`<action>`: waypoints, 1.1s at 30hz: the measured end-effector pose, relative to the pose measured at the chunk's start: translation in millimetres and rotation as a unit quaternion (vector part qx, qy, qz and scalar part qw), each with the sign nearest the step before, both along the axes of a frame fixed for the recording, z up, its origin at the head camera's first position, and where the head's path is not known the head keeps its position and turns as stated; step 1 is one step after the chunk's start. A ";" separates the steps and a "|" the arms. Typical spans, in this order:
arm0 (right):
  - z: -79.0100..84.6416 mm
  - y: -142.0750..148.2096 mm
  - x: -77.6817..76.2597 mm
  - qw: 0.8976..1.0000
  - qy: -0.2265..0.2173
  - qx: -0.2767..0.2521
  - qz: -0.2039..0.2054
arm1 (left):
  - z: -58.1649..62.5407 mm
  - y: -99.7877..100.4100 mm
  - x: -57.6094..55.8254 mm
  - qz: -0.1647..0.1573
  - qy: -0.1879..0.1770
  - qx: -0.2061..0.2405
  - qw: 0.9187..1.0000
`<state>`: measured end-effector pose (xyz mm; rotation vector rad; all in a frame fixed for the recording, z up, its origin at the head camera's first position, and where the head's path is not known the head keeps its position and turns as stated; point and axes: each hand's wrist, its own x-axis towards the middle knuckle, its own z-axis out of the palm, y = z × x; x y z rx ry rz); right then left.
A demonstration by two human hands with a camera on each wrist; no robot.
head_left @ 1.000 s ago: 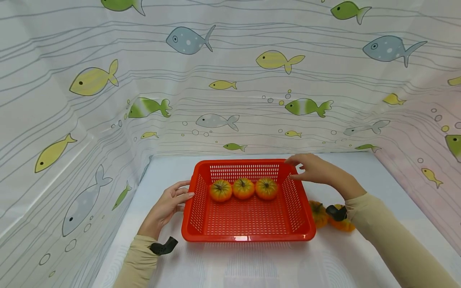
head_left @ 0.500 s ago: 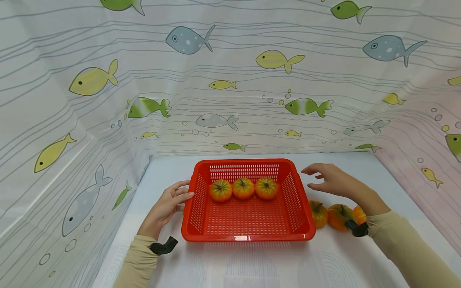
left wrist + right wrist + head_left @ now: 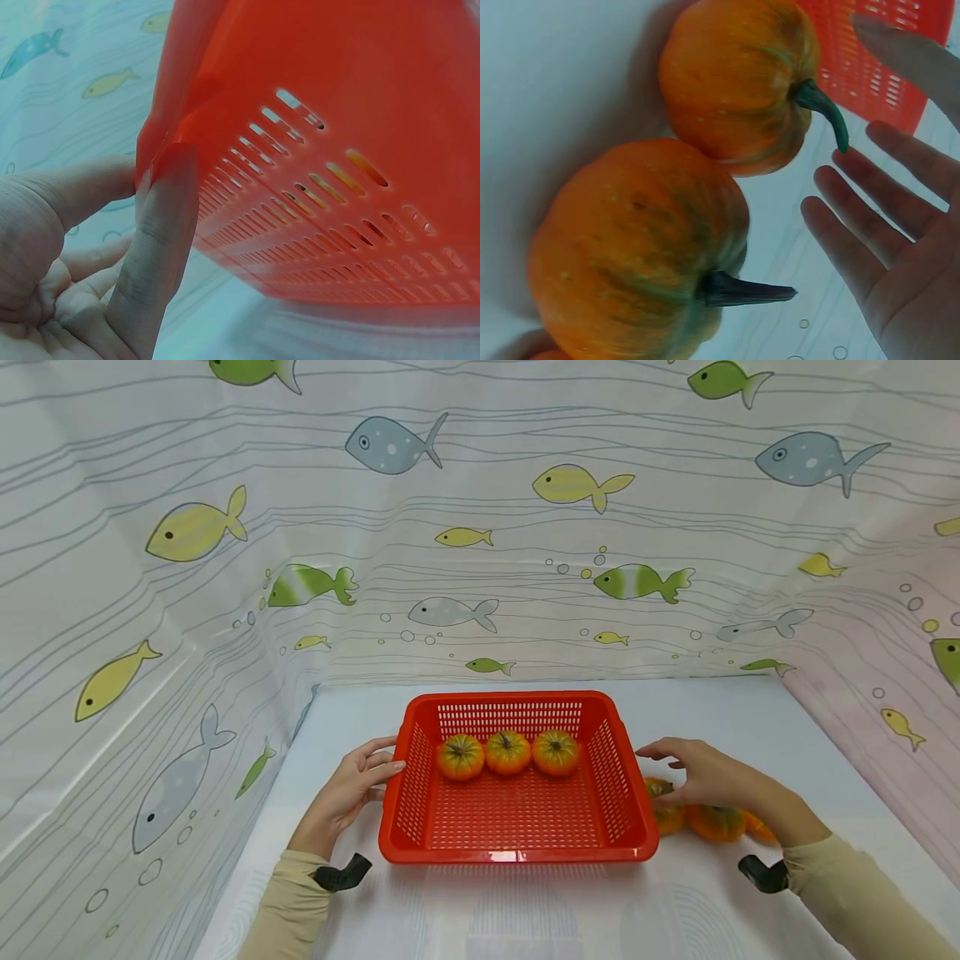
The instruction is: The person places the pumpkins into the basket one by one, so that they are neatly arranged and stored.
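A red plastic basket (image 3: 517, 857) stands mid-table with three small orange-green pumpkins (image 3: 507, 753) in a row along its back. At the basket's left side, my left hand (image 3: 351, 793) pinches the rim between thumb and finger; the left wrist view shows the grip on the rim (image 3: 169, 82) up close. My right hand (image 3: 705, 774) hovers by the basket's right side with its fingers spread, holding nothing. Below it lies a pumpkin (image 3: 739, 82) with a curved green stem, partly hidden in the head view. Beside that sits a second, dark-stemmed pumpkin (image 3: 637, 247).
A third loose pumpkin (image 3: 761, 829) lies farther right, mostly behind the right wrist. The pale table (image 3: 360, 710) is backed and flanked by a fish-print curtain (image 3: 525, 610). Each wrist carries a black mount (image 3: 763, 872).
My right hand has moved from the basket's right rim outward, then down toward the loose pumpkins. The left hand, basket and its pumpkins have stayed in place.
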<state>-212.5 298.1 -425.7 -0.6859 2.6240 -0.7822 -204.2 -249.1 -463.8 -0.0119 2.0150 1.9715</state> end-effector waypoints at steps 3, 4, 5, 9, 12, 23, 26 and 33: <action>-3.9 1.4 3.3 1.000 -0.005 -0.001 0.001 | 0.4 -0.2 0.5 0.002 -0.001 0.002 1.000; -5.3 2.1 4.2 1.000 -0.005 -0.002 0.002 | 0.3 -0.1 0.8 0.002 -0.002 0.003 1.000; -6.8 2.6 5.4 1.000 -0.006 -0.001 0.001 | 0.1 0.0 0.7 0.003 -0.003 0.003 1.000; -10.5 5.1 8.4 1.000 -0.011 -0.008 0.005 | 0.5 0.1 1.6 0.003 -0.003 0.002 1.000; -13.1 7.2 9.6 1.000 -0.015 -0.017 0.012 | 0.6 0.1 1.3 0.002 -0.002 0.001 1.000; -21.7 10.4 10.4 0.999 -0.023 -0.023 0.013 | 0.0 -0.2 -0.2 0.004 -0.004 0.005 1.000; -22.4 9.8 11.1 1.000 -0.019 -0.012 0.014 | 0.3 0.0 -0.2 0.003 -0.005 0.008 1.000; -23.9 8.2 11.7 1.000 -0.012 -0.003 0.013 | 1.3 0.1 0.2 0.002 -0.006 0.008 1.000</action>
